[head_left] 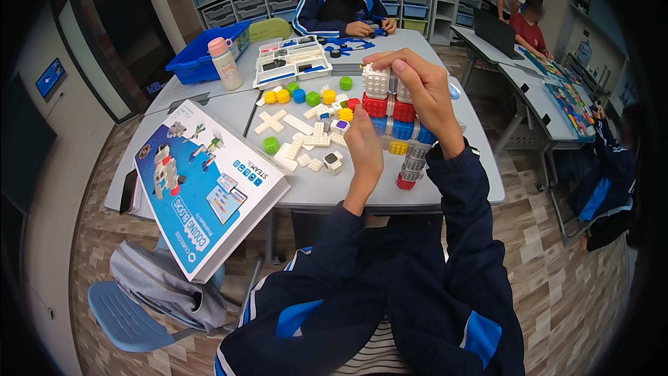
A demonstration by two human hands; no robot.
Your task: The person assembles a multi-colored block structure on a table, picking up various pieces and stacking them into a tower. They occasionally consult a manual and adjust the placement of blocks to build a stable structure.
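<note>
A tall block model (390, 108) of stacked cubes, white on top, then red, blue and yellow, with a grey and red leg below, is held upright above the grey table (390, 191). My right hand (424, 90) wraps over its top and right side. My left hand (363, 150) supports it from the lower left. Loose cubes lie behind it: yellow (329, 96), green (346, 83), blue (299, 95). White flat pieces, one a cross shape (270, 122), lie to the left.
A blue and white kit box (209, 188) leans over the table's left edge. A white sorting tray (292, 61), a pink-capped bottle (225, 63) and a blue bin (202, 56) stand behind. A person sits opposite; others sit at right tables. A grey backpack (163, 285) rests on a blue chair.
</note>
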